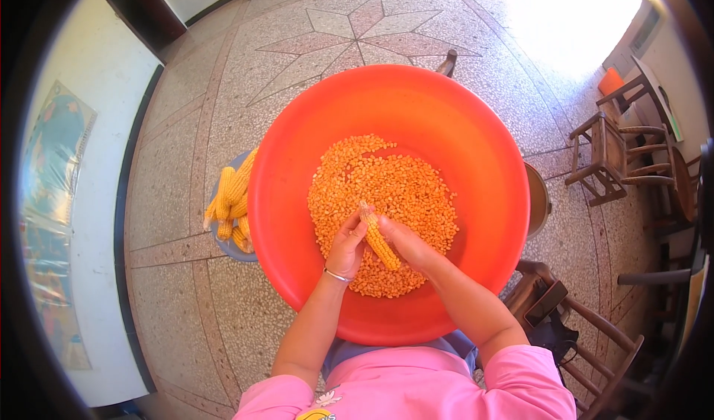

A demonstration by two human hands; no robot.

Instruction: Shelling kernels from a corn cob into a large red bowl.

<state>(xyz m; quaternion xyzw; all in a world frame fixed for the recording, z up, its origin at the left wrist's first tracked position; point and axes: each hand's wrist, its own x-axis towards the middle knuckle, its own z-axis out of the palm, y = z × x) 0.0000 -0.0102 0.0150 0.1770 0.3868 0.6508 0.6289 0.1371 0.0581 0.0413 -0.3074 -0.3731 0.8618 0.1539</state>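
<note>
Between my two hands is a yellow corn cob (382, 247), tilted, its pale tip pointing up and away from me. My left hand (346, 249), with a bracelet at the wrist, grips it on the left side near the tip. From the right, my right hand (404, 240) closes on the same cob, its fingers partly hidden behind it. Loose corn kernels (405, 189) lie in a broad heap below my hands. They cover much of the bottom of a large orange-red basin (476, 130) in front of my body.
Left of the basin, a blue-grey bowl (236, 252) holds several whole corn cobs (236, 186). A metal-coloured container (537, 200) shows partly behind the basin's right rim. Wooden chairs (606, 148) stand at the right. Another chair (610, 334), with dark items on it, is near my right elbow.
</note>
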